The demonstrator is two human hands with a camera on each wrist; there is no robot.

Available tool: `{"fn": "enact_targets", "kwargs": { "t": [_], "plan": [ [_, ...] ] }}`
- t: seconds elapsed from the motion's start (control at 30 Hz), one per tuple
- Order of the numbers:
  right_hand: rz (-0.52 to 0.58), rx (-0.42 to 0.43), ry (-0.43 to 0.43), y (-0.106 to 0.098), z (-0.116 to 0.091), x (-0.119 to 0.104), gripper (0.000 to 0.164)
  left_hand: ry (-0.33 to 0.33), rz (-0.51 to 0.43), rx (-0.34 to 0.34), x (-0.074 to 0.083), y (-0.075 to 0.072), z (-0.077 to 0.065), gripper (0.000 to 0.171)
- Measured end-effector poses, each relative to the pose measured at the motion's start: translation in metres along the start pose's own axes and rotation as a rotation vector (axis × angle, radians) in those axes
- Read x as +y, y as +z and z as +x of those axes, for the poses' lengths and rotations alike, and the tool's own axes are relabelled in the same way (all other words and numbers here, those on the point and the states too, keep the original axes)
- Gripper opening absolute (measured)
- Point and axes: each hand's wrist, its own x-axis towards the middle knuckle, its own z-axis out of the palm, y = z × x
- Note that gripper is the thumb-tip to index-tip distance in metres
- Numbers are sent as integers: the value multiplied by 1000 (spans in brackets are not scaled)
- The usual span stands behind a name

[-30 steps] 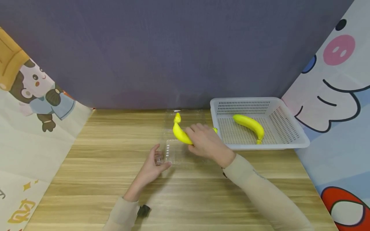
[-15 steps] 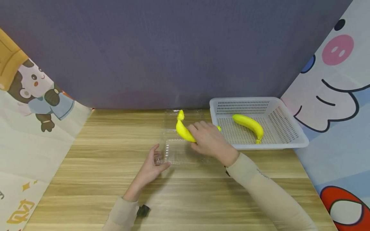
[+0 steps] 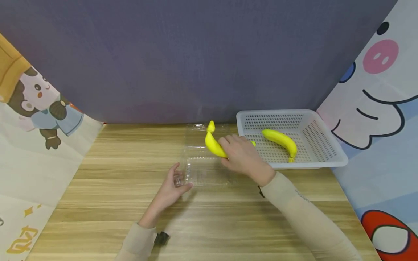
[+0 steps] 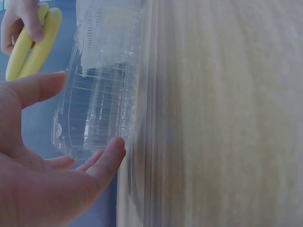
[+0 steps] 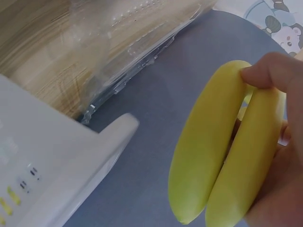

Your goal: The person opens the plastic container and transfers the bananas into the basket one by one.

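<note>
My right hand (image 3: 240,152) grips two yellow bananas (image 3: 214,145) side by side. They hang over the right part of the clear plastic clamshell box (image 3: 209,170), near the basket's left rim. The right wrist view shows the bananas (image 5: 208,142) pressed together, with the thumb over their upper ends. My left hand (image 3: 171,188) stays at the box's front left corner. In the left wrist view its fingers (image 4: 106,163) rest against the clear box (image 4: 97,99), with a wide gap between thumb and fingers. The box has its lid tipped back and appears bare inside.
A white perforated plastic basket (image 3: 310,166) stands right of the box, with one banana (image 3: 281,141) in it. The wooden table (image 3: 209,224) meets a grey wall (image 3: 196,65) at the back. Cartoon-printed panels (image 3: 375,108) flank both sides.
My right hand has moved right and slightly back with the two bananas, towards the basket. The left hand and the box have not visibly moved.
</note>
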Motion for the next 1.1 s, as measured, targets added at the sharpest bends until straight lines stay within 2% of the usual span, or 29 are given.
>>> {"fn": "enact_targets", "kwargs": {
  "t": [0.33,0.8,1.1],
  "plan": [
    [19,-8,49,1,-7,15,35,3,6,0,-1,0,0,101],
    [-33,-13,81,-1,-17,40,35,0,0,-10,1,-1,0,101],
    [-7,-63,138,0,-22,49,34,9,-6,-13,1,-2,-1,101]
  ]
}}
